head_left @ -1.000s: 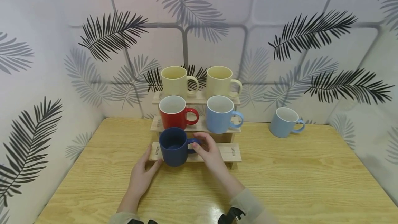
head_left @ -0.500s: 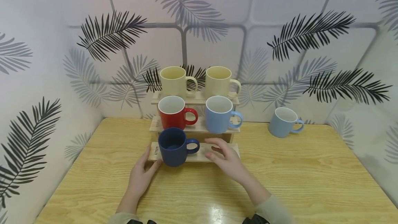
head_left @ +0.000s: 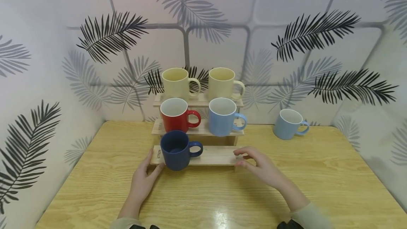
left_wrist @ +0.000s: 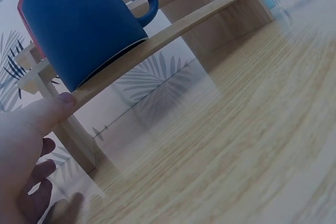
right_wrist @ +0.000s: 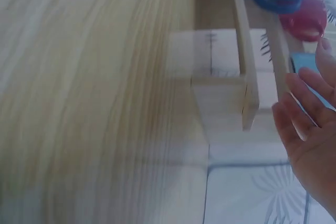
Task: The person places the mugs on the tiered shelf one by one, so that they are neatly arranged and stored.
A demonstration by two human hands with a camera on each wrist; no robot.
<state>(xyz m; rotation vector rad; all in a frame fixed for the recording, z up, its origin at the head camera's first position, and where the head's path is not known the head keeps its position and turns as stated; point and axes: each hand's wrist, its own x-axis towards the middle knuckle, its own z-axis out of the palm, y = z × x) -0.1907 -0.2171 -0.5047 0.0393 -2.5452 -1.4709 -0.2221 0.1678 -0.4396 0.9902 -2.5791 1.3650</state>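
Note:
A three-step wooden display rack [head_left: 217, 155] stands at the table's back middle. My left hand [head_left: 143, 177] holds the left end of its lowest step, the thumb against the front edge in the left wrist view. Beside that thumb, a dark blue mug [head_left: 176, 156] sits upright on the step, handle to the right. My right hand [head_left: 262, 167] is by the step's right end, its fingers relaxed and holding nothing. On the middle step stand a red mug [head_left: 175, 117] and a light blue mug [head_left: 222, 118]. Two cream mugs, a left one [head_left: 176, 84] and a right one [head_left: 220, 84], top the rack.
Another light blue mug [head_left: 287, 125] stands on the wooden table [head_left: 318, 179] at the back right, handle to the right. Behind the rack rises a wall [head_left: 219, 13] with a leaf pattern.
My right hand has let go of the dark blue mug's handle and moved right to the end of the lowest step. My left hand has stayed at the left end.

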